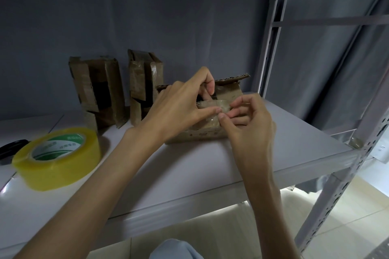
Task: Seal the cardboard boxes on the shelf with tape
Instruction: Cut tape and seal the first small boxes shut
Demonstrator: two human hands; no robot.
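Observation:
A small brown cardboard box (pixel 228 95) lies on the grey shelf (pixel 290 132), one flap raised at its back. A strip of clear tape (pixel 212 106) runs across its top and front. My left hand (pixel 181 107) lies over the box, fingers curled at the flap and thumb pressing the tape. My right hand (pixel 248 120) pinches the tape's end against the box's front with thumb and forefinger. A yellowish tape roll (pixel 56 157) with a green-and-white core lies flat at the left.
Two more taped cardboard boxes (pixel 99 90) (pixel 145 82) stand upright at the back of the shelf. A black object (pixel 10 149) lies behind the roll at the left edge. A perforated metal upright (pixel 271 33) rises at the right; tiled floor shows below.

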